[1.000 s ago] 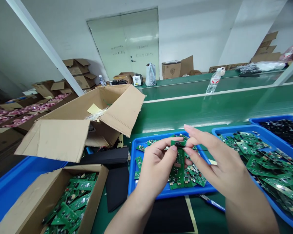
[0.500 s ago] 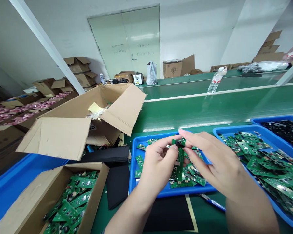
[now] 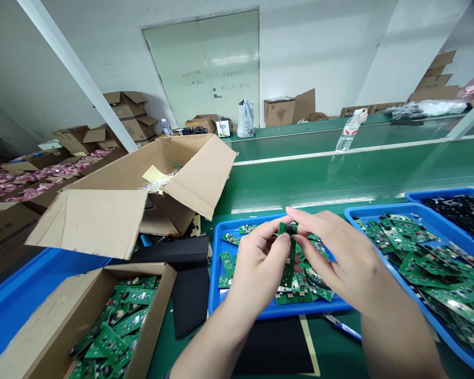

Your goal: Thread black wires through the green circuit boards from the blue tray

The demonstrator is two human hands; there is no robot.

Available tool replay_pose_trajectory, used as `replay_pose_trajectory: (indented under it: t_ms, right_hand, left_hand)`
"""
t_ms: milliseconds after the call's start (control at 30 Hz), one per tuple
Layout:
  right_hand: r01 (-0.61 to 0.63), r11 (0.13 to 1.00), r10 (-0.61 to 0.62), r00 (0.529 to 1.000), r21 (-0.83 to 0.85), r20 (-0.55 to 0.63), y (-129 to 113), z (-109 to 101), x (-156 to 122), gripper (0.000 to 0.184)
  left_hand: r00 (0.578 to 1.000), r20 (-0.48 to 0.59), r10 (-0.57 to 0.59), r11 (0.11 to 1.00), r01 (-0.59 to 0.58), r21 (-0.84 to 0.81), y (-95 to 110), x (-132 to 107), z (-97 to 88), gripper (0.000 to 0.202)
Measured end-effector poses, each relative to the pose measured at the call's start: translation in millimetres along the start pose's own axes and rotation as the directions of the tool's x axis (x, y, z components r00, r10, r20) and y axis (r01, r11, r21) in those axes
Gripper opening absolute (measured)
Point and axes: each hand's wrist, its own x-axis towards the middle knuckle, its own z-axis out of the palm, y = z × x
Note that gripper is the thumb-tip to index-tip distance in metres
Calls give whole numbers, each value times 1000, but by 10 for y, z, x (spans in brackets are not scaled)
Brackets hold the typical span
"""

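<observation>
A green circuit board [image 3: 288, 267] is held nearly upright over the middle blue tray [image 3: 237, 311]. My left hand [image 3: 260, 258] is closed on it, thumb across its face and fingers behind. At the board's top end sits a small black part [image 3: 289, 230]. My right hand [image 3: 339, 258] pinches the upper right edge there with thumb and fingertips; whether it grips the black part or only the board is hard to see. Beneath both hands, loose green boards [image 3: 227, 263] lie in the tray, partly covered by my hands.
Green boards also fill a right-hand blue tray [image 3: 351, 211] and a small carton [image 3: 164, 289] at left. Farther right, a blue tray [image 3: 414, 196] holds black parts. A blue-handled tool [image 3: 345, 329], black sheets [image 3: 189, 300], a large open carton [image 3: 98, 216] and a water bottle [image 3: 347, 134] stand around.
The board has turned slightly between my hands, showing less of its face. My right fingertips have shifted a little left along its top end. The surroundings look the same.
</observation>
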Motion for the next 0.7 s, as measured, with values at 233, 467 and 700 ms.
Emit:
replay_pose_trajectory:
  t_ms: [233,467,700]
  right_hand:
    - [-4,1000,4,1000,-10,-16,2,11,-6,48]
    - [5,1000,-5,1000,-9,-24,-39,16,4,46]
    - [26,999,-28,997,-30,-67,-29,27,7,47]
  left_hand:
    - [1000,13,11,1000,-10,-7,10,-4,-6,29]
    - [1000,-10,-1,1000,1,1,16,9,-15,35]
    - [1000,-4,-13,1000,13,7,-19,7,-30,37]
